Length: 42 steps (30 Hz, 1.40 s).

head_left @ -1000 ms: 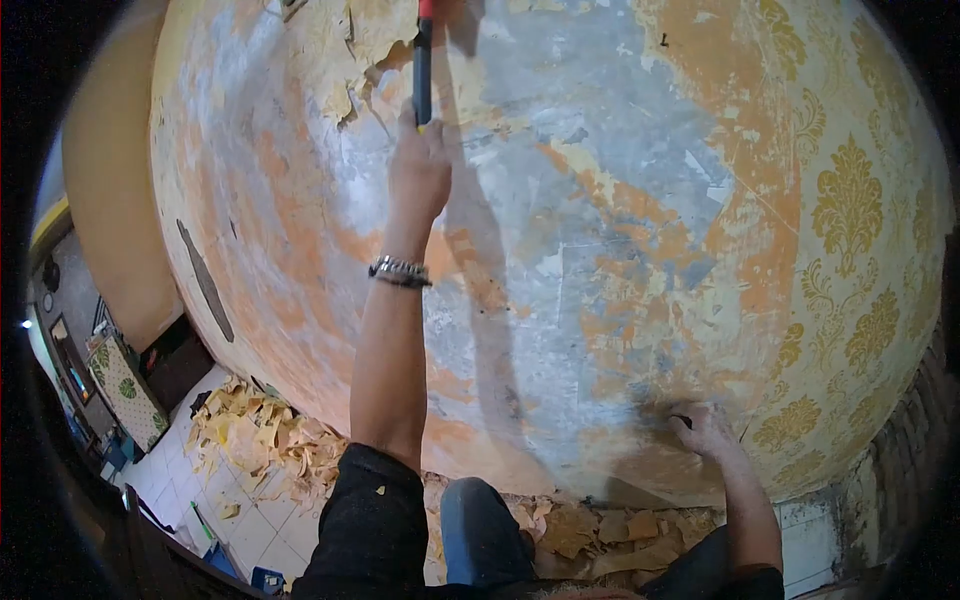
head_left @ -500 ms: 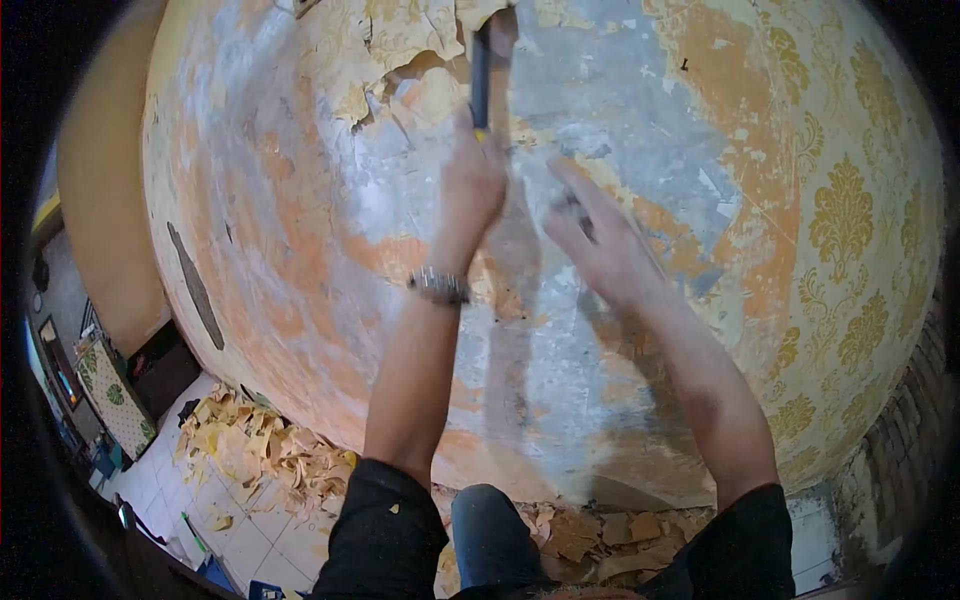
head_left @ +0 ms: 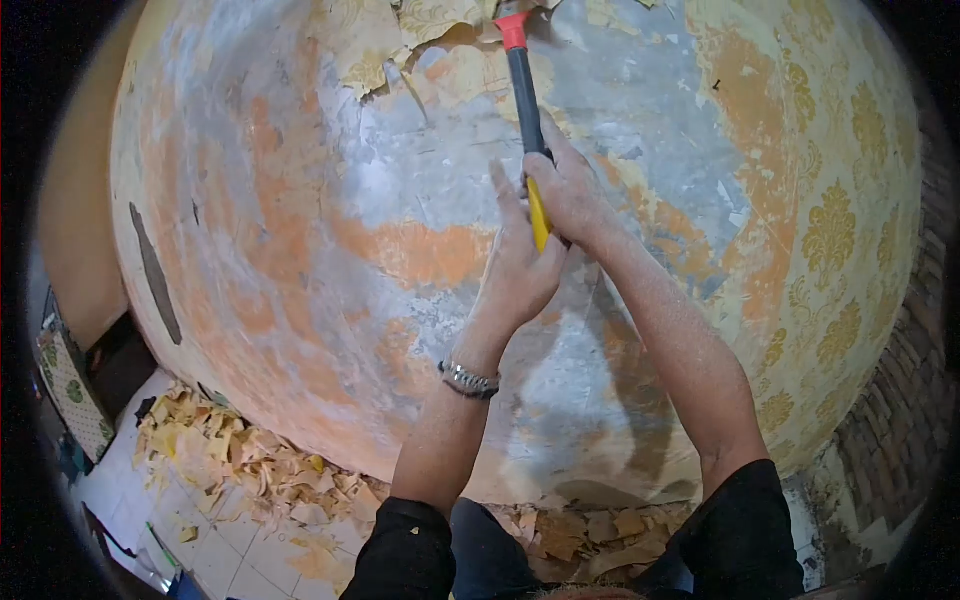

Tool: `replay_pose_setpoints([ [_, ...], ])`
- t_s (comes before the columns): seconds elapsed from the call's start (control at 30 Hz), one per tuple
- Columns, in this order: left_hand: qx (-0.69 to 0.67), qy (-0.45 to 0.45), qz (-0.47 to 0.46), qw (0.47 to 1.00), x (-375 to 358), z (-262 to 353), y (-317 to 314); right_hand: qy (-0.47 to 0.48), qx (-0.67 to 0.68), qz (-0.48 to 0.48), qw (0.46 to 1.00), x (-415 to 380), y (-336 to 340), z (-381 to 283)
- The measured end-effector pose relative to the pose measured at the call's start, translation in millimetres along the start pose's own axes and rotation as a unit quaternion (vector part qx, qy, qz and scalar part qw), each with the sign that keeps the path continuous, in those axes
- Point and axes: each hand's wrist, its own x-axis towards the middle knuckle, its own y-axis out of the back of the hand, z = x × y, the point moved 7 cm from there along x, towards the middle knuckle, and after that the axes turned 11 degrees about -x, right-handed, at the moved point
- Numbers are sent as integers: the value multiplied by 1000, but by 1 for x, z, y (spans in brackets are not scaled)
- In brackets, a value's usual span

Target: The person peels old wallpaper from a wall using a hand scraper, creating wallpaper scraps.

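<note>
A long-handled scraper (head_left: 525, 95) with a red neck and a black and yellow handle reaches up the wall in front of me. Its blade end is partly cut off by the top of the view. My right hand (head_left: 570, 195) is closed round the middle of the handle. Lower down, my left hand (head_left: 522, 270), with a metal watch on its wrist, holds the yellow butt end, its index finger stretched along the wall side. Torn, peeling wallpaper (head_left: 440, 22) hangs near the blade. The bared wall (head_left: 420, 190) shows grey and orange patches.
Patterned wallpaper (head_left: 830, 240) still covers the wall's right side. Heaps of stripped paper scraps (head_left: 250, 460) lie on the tiled floor (head_left: 255, 560) at the wall's foot. A dark, long gouge (head_left: 155, 275) marks the left. Bricks (head_left: 905, 385) show at the right edge.
My right hand, free before, has taken hold of the scraper's handle. My left hand has moved down to the handle's yellow end, and the red neck has come into view.
</note>
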Motion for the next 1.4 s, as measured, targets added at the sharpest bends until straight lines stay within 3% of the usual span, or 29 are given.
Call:
replay_pose_setpoints([
  [0.03,-8,-2,2,1000,-11,-1,2,-38,19,-19,999,0,1,1],
  [0.1,-162,6,96,982,-42,-14,18,-76,30,-33,996,-3,-5,16],
  [0.17,-189,39,135,972,-85,-56,29,132,-76,131,980,-30,-2,24],
  [0.2,-219,112,117,962,-107,-82,27,134,-83,129,979,-46,3,24],
  [0.23,-246,183,96,947,-131,-105,24,48,-102,76,991,-62,4,35],
  [0.27,-225,199,68,951,-152,-118,20,-40,-119,22,992,-70,3,46],
  [0.3,-202,214,39,955,-172,-131,15,-39,-124,23,991,-63,5,43],
  [0.37,-202,196,38,959,-209,-154,8,0,-200,59,978,-36,15,34],
  [0.47,-149,138,82,976,-251,-157,-1,18,-211,97,972,38,27,5],
  [0.53,-62,46,-10,997,-256,-132,-18,59,-203,146,966,91,32,-16],
  [0.6,-51,72,-53,995,-257,-115,-25,72,-200,154,965,150,30,-9],
  [0.67,-40,97,-98,990,-260,-113,-33,232,-477,216,820,177,9,-14],
  [0.7,-41,118,-102,987,-261,-117,-35,231,-480,216,818,173,14,-17],
  [0.73,-42,141,-106,983,-264,-120,-37,76,-339,138,928,143,29,-41],
  [0.77,-45,139,-108,983,-265,-122,-37,-84,-177,53,979,116,29,-44],
  [0.83,-69,161,-87,981,-269,-130,-34,68,-222,141,962,94,21,-26],
  [0.9,-64,159,-105,979,-269,-134,-33,74,-201,121,969,39,1,1],
  [0.97,-45,174,-140,974,-274,-140,-39,169,-235,164,943,-23,1,-3],
  [1.0,-47,174,-139,974,-274,-137,-40,170,-237,162,943,-34,9,0],
  [1.07,-3,130,-165,978,-271,-125,-44,-15,-180,104,978,-40,22,27],
  [1.17,27,164,-234,958,-279,-130,-58,-95,-200,68,973,1,43,20],
  [1.3,44,159,-257,952,-280,-132,-61,-87,-145,103,980,3,40,11],
  [1.37,50,169,-244,954,-278,-135,-57,-37,-174,103,979,-27,31,30],
  [1.4,48,166,-242,955,-276,-135,-55,56,-218,141,964,-47,25,45],
])
